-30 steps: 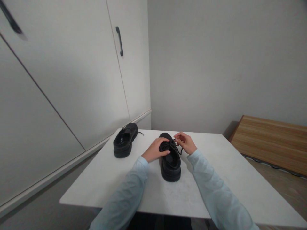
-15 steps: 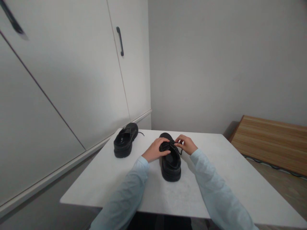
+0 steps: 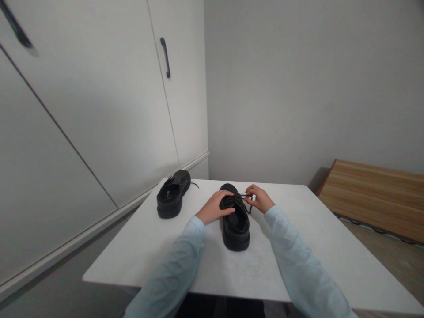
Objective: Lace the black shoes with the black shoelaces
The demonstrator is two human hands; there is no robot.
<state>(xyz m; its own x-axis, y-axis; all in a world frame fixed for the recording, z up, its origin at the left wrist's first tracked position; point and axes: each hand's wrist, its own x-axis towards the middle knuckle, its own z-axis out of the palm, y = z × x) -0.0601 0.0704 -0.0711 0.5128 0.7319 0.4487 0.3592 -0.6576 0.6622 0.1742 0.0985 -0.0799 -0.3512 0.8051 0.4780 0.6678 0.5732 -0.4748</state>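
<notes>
A black lace-up shoe [image 3: 236, 240] stands on the white table [image 3: 212, 274], its heel towards me and its toe pointing away. My left hand [image 3: 213, 207] grips the shoe's left side near the lacing, fingers over the top and thumb at the opening. On the other side, my right hand [image 3: 259, 198] pinches a black shoelace [image 3: 244, 195] between thumb and fingertips, drawn out to the right of the shoe. Part of the lace hangs in a curve below those fingers. The lacing under my left fingers is partly hidden.
A second black shoe [image 3: 169, 210] rests at the table's far left, one lace end [image 3: 195, 183] trailing from it. White cabinet doors [image 3: 132, 110] rise along the left, a grey wall [image 3: 298, 88] behind. A wood-grain board [image 3: 374, 194] is at the right, beyond the table.
My right hand has moved slightly right, away from the shoe, and the lace stretches straighter between them. My left hand and both shoes have stayed put.
</notes>
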